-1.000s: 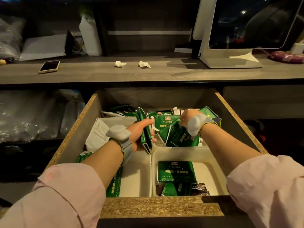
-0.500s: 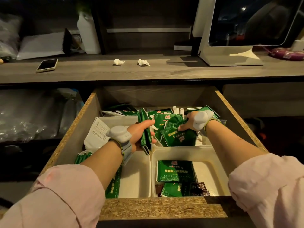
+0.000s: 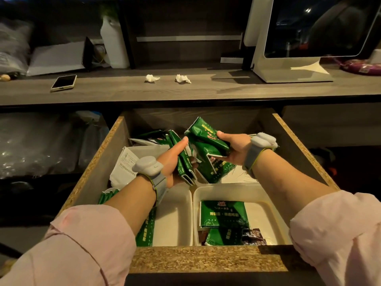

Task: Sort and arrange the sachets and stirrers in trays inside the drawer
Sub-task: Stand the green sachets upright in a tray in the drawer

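Both hands are over the back half of the open wooden drawer (image 3: pixel 97 162). My left hand (image 3: pixel 174 162) grips an upright stack of green sachets (image 3: pixel 183 164). My right hand (image 3: pixel 235 148) holds a bunch of green sachets (image 3: pixel 208 139) lifted above the back tray, close to the left stack. More green sachets (image 3: pixel 214 170) lie under them. The front right white tray (image 3: pixel 263 205) holds a flat green sachet (image 3: pixel 223 213), another green one and dark brown sachets (image 3: pixel 252 236). The front left white tray (image 3: pixel 175 219) has a green sachet (image 3: pixel 147 230) along its left side. No stirrers can be made out.
A white paper packet (image 3: pixel 123 166) leans at the drawer's left. The counter above carries a phone (image 3: pixel 64 82), two crumpled tissues (image 3: pixel 152 78), a white bottle (image 3: pixel 114 44) and a monitor stand (image 3: pixel 288 73). Clear plastic bags (image 3: pixel 31 145) fill the shelf at left.
My right hand has lifted a bunch of green sachets out of the back tray and brought it up toward the left hand's stack. The left hand has stayed in place with its stack.
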`<state>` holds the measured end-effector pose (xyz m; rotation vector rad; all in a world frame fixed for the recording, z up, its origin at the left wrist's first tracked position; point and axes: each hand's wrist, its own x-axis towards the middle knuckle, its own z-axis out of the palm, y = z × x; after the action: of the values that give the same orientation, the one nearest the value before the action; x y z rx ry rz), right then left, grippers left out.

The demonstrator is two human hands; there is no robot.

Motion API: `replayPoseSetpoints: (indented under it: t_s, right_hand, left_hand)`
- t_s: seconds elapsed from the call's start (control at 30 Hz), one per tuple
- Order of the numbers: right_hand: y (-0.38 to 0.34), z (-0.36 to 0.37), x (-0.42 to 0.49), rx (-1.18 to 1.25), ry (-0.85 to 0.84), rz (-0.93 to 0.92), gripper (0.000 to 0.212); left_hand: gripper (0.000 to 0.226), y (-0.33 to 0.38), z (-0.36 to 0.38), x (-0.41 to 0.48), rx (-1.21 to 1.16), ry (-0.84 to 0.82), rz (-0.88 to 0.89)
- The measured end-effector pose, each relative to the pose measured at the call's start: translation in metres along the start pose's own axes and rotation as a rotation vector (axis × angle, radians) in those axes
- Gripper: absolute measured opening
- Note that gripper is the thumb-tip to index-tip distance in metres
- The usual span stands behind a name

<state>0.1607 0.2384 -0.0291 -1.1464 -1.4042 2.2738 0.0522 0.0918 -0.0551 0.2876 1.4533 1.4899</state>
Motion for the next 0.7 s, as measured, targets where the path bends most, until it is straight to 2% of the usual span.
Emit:
replayPoseSetpoints:
  t_s: [0.17,0.3,0.47,0.57,0.67,0.7]
  right_hand:
    - [0.012,0.026,0.000,0.103,-0.078,0.109,0.027]
    - [0.027,0.046,-0.007,-0.019,-0.117,0.120,0.028]
    - [0.027,0.049,-0.008,-0.446,-0.004,-0.219,0.023]
    - [0.025,0.044,-0.005,-0.562,0.069,-0.331,0.021]
    - [0.024,0.045,-0.005,-0.424,0.105,-0.205,0.029]
    - [0.024,0.047,-0.007,-0.375,0.093,-0.128,0.031]
  left_hand:
    - [0.062,0.002,-0.001,-0.001,-0.200,-0.062,0.000]
    - [0.074,0.001,0.000,0.001,-0.296,-0.085,-0.015]
    - [0.058,0.010,-0.007,-0.004,-0.365,-0.118,0.027]
    - [0.057,0.011,-0.011,-0.005,-0.394,-0.134,0.062]
    - [0.068,0.011,-0.014,-0.002,-0.367,-0.100,0.075]
    - [0.063,0.010,-0.013,-0.002,-0.350,-0.085,0.081]
